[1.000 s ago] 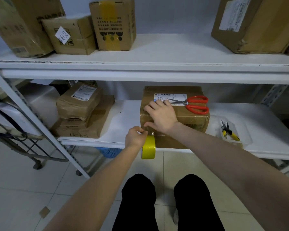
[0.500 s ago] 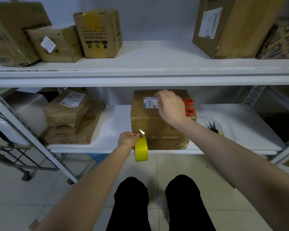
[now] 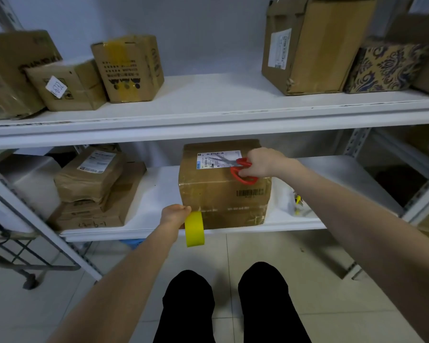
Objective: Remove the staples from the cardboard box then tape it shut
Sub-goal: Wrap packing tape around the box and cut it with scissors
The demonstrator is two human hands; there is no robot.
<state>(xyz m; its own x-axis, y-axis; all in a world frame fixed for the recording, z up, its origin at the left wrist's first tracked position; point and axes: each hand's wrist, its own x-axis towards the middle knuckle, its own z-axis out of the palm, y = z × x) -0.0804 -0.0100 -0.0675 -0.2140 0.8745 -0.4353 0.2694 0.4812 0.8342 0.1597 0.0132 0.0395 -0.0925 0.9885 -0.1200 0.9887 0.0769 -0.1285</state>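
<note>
Left hand (image 3: 174,214) grips the tape roll (image 3: 194,229) at the cardboard box (image 3: 221,191); right hand (image 3: 264,162) clasps the scissors (image 3: 242,170) on top. Stiff handles, easy lift.

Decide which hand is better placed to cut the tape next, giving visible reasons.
Right. The right hand grips the red scissors on top of the box, while the left hand holds the yellow tape roll by the box's front lower corner.

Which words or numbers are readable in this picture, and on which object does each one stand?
"6732", perhaps after a "K-": white tag on the small upper-shelf box.
Handwritten, roughly "L8-6-1": flat carton on the lower shelf.
Shipping labels, barcodes, carton print: too small or blurred.
</note>
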